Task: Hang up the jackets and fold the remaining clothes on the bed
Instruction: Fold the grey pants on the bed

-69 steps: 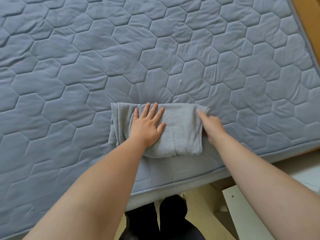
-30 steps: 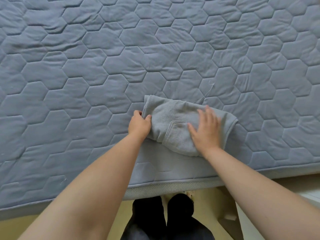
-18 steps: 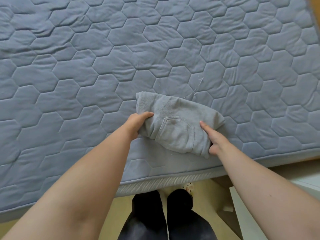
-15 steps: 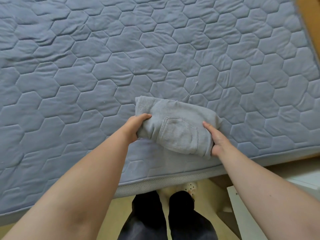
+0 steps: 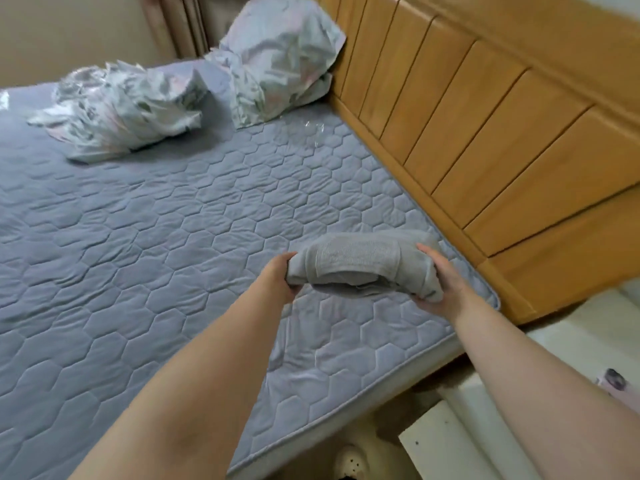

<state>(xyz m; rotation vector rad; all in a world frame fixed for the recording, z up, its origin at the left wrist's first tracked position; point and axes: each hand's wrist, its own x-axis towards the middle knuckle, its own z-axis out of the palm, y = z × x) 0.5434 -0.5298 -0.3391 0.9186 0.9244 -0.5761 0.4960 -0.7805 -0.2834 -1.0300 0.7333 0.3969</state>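
A folded grey garment (image 5: 363, 263) hangs in the air just above the grey-blue quilted mattress (image 5: 156, 237), near the bed's right corner. My left hand (image 5: 282, 277) grips its left end, fingers curled under the fabric. On the right end, my right hand (image 5: 438, 282) holds it with the thumb on top and the fingers underneath. The bundle sags slightly in the middle between the two hands.
A wooden headboard (image 5: 485, 116) runs along the right side. A crumpled pale floral pillow (image 5: 280, 57) leans on it at the far corner, with a rumpled floral sheet (image 5: 117, 105) to its left. White furniture (image 5: 450, 441) stands beside the bed at lower right.
Both hands took hold of the folded garment's ends and lifted it off the mattress. My view swung up and right, bringing the headboard and pillows into sight.
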